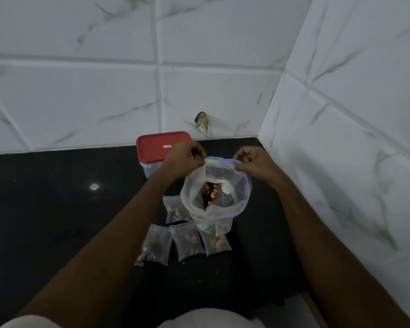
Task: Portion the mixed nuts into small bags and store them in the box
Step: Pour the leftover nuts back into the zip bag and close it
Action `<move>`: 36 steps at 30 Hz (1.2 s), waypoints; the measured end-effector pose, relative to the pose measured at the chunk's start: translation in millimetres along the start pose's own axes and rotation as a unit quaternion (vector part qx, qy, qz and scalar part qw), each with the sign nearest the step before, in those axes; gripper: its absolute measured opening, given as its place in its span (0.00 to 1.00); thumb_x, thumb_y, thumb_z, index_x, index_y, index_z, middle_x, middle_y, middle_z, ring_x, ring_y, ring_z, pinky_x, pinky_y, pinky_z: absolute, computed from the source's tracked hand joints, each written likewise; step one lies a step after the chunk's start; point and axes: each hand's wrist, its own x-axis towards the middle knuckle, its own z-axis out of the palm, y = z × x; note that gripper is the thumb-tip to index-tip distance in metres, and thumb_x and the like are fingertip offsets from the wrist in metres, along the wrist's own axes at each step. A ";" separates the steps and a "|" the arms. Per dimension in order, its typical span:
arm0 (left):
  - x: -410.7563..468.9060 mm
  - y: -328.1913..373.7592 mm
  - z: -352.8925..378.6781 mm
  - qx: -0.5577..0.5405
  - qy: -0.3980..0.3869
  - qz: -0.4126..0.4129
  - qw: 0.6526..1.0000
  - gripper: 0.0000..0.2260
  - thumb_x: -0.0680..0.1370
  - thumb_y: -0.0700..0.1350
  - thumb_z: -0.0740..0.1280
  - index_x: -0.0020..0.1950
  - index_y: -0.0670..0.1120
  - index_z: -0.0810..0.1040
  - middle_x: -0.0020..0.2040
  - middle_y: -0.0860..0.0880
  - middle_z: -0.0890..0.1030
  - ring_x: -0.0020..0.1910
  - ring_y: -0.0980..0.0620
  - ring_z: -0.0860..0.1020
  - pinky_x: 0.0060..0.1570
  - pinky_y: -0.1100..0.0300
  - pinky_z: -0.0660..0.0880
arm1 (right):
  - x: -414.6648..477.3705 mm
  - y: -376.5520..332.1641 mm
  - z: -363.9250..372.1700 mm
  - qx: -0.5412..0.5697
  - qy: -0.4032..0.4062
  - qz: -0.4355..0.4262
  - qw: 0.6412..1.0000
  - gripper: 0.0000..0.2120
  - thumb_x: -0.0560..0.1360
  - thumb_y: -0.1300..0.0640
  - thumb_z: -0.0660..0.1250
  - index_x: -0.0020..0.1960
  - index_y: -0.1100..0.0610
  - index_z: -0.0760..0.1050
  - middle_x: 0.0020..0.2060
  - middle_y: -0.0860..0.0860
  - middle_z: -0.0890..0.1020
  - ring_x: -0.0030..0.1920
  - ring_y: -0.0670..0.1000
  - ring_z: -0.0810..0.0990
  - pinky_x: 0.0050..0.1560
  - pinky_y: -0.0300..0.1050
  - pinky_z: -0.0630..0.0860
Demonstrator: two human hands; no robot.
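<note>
A large clear zip bag (240, 188) stands on the black counter with its mouth open, and mixed nuts (210, 192) show at its bottom. My left hand (184, 159) pinches the left end of its far rim. My right hand (253, 163) pinches the right end of that rim. Several small filled bags lie flat in front of the big one: one at its left (174, 209) and three in a row nearer me (155, 245), (187, 241), (217, 243). A clear box with a red lid (158, 147), closed, stands behind my left hand.
The black counter (57, 197) ends at white marble-look wall tiles behind and on the right, forming a corner at the far right. A broken patch in the tile (202, 121) is just above the counter. The counter's front right edge (310, 306) is near my right forearm.
</note>
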 end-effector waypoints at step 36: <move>-35.7 -10.0 17.7 -0.347 -0.121 -0.156 0.917 0.22 0.75 0.35 0.71 0.68 0.45 0.73 0.57 0.46 0.82 0.54 0.47 0.83 0.51 0.52 0.81 | -49.5 -10.9 30.9 0.187 -0.075 0.102 0.974 0.14 0.79 0.50 0.67 0.63 0.50 0.72 0.52 0.50 0.79 0.49 0.47 0.80 0.42 0.43 0.80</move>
